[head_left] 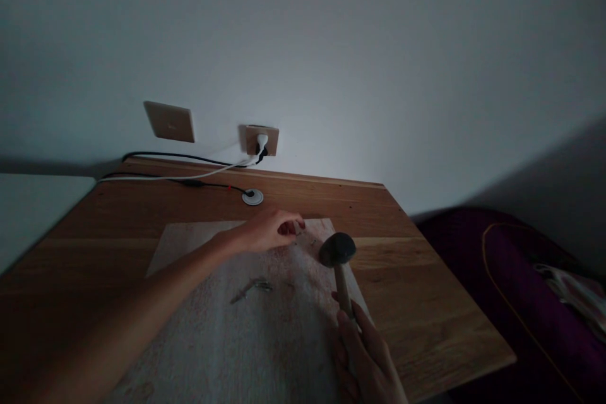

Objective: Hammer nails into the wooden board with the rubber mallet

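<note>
My right hand (364,353) is wrapped around the wooden handle of a rubber mallet (337,249), whose dark head is raised above the right side of a pale wooden board (213,328). At the board's far edge my left hand (269,229) has thumb and fingers pinched on a thin nail (297,237), held close to the board and mostly hidden. Another small nail (313,242) shows just to the right of those fingertips. A loose pile of nails (259,285) lies on the middle of the board, nearer to me than my left hand.
The board lies on a wooden table (416,290). Behind it are a round cable grommet (252,196), black and white cables (189,176) and a wall socket (271,139) with plugs. A white surface (38,208) stands at left, purple fabric (473,265) at right.
</note>
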`<state>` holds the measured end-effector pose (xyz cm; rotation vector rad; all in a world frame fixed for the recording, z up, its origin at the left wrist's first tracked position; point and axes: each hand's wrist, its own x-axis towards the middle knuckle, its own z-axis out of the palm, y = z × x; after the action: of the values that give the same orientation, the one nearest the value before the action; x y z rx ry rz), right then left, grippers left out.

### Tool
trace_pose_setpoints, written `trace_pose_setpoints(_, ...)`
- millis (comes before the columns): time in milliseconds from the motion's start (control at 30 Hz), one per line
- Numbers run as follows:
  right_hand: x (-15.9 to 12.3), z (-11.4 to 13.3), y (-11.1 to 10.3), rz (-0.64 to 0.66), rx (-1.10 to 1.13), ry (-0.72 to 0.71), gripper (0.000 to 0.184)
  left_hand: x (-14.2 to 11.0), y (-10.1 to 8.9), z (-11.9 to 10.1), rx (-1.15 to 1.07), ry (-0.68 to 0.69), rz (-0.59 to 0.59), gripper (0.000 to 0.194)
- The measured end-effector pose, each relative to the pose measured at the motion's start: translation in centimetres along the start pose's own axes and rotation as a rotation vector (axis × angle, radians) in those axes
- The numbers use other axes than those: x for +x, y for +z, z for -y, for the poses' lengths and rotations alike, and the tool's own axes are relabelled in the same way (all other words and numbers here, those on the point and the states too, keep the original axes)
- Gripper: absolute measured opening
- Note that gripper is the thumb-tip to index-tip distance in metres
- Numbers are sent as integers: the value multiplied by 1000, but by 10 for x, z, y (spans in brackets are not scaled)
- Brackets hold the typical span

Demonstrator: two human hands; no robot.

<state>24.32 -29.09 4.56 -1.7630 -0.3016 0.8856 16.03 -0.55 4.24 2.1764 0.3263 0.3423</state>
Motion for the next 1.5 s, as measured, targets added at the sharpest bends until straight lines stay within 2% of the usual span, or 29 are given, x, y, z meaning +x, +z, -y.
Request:
trace_pose_setpoints(200, -2, 0, -1, -33, 0, 33, 94, -2, 14, 9, 98, 108, -54, 18)
trace_pose_setpoints(367, -1, 0, -2, -5, -35, 54, 93, -3, 19, 13, 145, 184, -98, 13)
trace_pose_setpoints(600, 1, 0, -5, 26, -46, 39, 92, -4, 21, 14, 10, 125, -104, 10)
trace_pose_setpoints(767, -1, 6, -3, 29, 3, 65, 98, -3, 22, 16, 85, 160, -133, 10)
trace_pose_setpoints(900, -1, 6, -4, 47, -5, 66, 94, -3, 22, 17, 122, 159, -155, 8)
trace_pose_setpoints(1367, -1, 2, -5, 49, 15, 97, 98, -3, 21, 16, 152, 214, -121, 15)
trace_pose_setpoints(1500, -1, 3, -5, 53, 32, 87, 94, -3, 21, 15, 139, 217, -115, 18)
